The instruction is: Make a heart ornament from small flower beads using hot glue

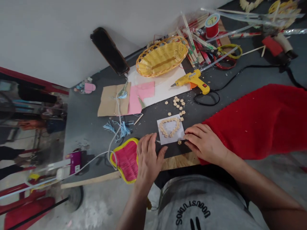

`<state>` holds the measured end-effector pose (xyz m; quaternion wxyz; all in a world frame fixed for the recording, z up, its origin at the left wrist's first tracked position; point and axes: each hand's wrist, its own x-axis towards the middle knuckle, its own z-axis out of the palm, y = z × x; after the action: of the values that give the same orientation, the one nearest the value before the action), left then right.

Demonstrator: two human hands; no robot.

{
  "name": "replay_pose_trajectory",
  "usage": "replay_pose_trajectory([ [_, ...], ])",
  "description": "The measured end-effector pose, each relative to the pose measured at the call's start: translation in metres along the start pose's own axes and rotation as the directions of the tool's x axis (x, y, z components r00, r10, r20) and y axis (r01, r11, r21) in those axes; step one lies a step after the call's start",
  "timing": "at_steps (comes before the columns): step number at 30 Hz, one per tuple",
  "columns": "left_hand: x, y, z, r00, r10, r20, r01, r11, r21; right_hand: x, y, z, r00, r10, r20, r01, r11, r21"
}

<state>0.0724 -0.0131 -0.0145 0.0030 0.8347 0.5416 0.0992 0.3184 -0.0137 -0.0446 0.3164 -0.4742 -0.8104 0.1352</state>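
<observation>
A small white paper square (164, 139) lies on the grey table, with a heart outline of pale flower-shaped beads (177, 126) on it. My right hand (205, 142) is at the paper's right edge, fingertips at its corner, thumb slightly apart from the index finger. A loose bead (179, 142) sits just left of that thumb. My left hand (148, 158) lies with fingers stretched and thumb spread, left of the paper, partly covering a pink piece with a yellow border (124, 159). More loose beads (177, 103) are scattered beyond the paper.
A yellow glue gun (193, 80) with a black cord lies behind the beads. A yellow basket (163, 59), scissors (227, 56) and red thread spool (212, 27) are at the back. Red cloth (259, 121) covers the right; blue tassels (123, 129) and a white cable (111, 142) lie left.
</observation>
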Motion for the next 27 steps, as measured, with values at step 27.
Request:
replay_pose_trajectory([
  [27,-0.022,0.025,0.005,0.989,0.074,0.126,-0.068,0.997,-0.046,0.055,0.006,-0.029,0.980,-0.136,0.148,0.152,0.983,-0.107],
])
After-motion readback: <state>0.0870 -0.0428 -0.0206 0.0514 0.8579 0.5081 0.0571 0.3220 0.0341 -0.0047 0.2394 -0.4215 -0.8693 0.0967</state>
